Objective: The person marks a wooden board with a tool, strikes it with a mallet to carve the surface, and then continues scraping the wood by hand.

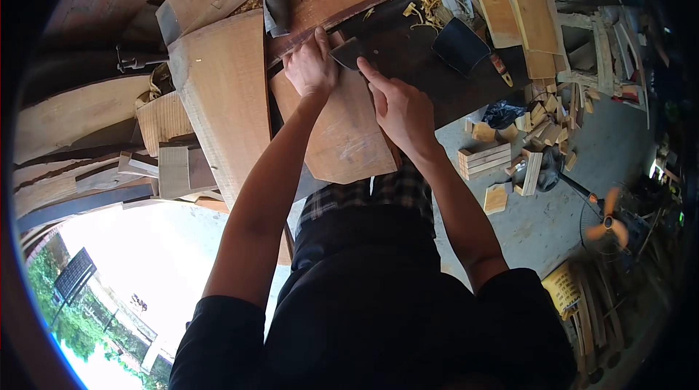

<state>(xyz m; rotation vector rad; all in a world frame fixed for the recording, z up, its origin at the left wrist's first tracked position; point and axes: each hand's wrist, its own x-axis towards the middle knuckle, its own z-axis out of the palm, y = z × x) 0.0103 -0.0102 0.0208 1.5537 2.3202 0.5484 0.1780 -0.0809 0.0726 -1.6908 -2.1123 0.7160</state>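
A wide wooden board point(342, 135) with a cut, angled near end lies in front of my body. My left hand point(312, 68) rests at the board's far end, its fingers bent over a small wooden piece whose full shape is hidden. Just right of it, a dark flat blade point(348, 54) lies over the wood. My right hand point(403, 110) has its index finger stretched out to the blade's edge, and the other fingers are curled under; what they hold, if anything, is hidden.
Another long board point(226, 92) lies to the left. On the dark bench top point(437, 92) are a black sheet point(460, 46), a brush point(501, 68) and wood shavings point(431, 8). Wood offcuts point(546, 124) and a fan point(608, 223) are at the right.
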